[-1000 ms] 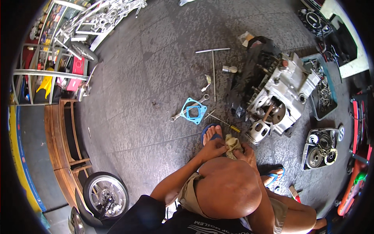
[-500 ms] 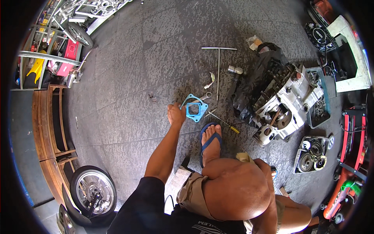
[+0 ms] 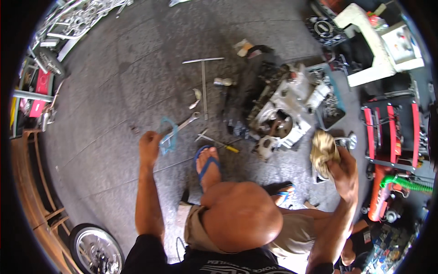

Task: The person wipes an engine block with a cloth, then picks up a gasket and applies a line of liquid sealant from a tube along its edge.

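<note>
My left hand is closed, pinching a thin blue gasket, which is smeared by motion. A combination wrench lies on the floor just beyond the gasket. On the right, my right hand grips a crumpled yellowish rag. The rag partly covers a metal tray or cover of parts beneath it. Between my hands, a partly dismantled engine block rests on the floor. A screwdriver with a yellow handle lies in front of my sandalled foot.
A T-handle wrench, a socket-like metal piece and a torn wrapper lie ahead. Black plastic borders the engine, and a parts basin stands behind it. At right is a red tool rack; at lower left, a wheel.
My view has swung right, shifting the scene leftward. My right hand has come up from beside my knee with the rag. The gasket in my left hand now looks tilted and blurred.
</note>
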Motion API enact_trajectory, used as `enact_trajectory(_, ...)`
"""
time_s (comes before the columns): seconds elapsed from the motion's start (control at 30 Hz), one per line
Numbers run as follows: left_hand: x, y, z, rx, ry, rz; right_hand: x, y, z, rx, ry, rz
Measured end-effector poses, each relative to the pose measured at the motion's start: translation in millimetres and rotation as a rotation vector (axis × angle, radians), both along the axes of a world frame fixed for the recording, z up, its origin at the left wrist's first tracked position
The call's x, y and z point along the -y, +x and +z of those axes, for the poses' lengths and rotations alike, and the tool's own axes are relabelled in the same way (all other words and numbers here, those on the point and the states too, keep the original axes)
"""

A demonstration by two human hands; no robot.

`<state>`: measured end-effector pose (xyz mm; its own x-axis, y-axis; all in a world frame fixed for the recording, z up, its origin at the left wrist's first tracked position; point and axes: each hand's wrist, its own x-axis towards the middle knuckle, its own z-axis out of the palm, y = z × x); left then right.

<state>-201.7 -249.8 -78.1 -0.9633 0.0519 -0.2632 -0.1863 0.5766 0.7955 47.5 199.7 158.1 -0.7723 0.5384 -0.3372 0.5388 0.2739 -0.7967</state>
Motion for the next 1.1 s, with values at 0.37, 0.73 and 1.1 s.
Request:
enact_trajectory(0.37, -60.1, 36.7, 91.5, -0.083, 0.397, 0.244, -41.5, -102.5, -27.7, -0.237, 0.783, -0.054)
enact_trajectory(0.73, -86.7, 62.2, 170.5, -0.47, 0.635, 0.205, -88.9, -91.6, 0.8, -0.283, 0.702, -0.311)
enact_trajectory(1.1, -142.4, 84.3, 218.5, -0.781, 0.907, -0.377, -73.9, -82.8, 9.1, -0.161, 0.61, -0.034)
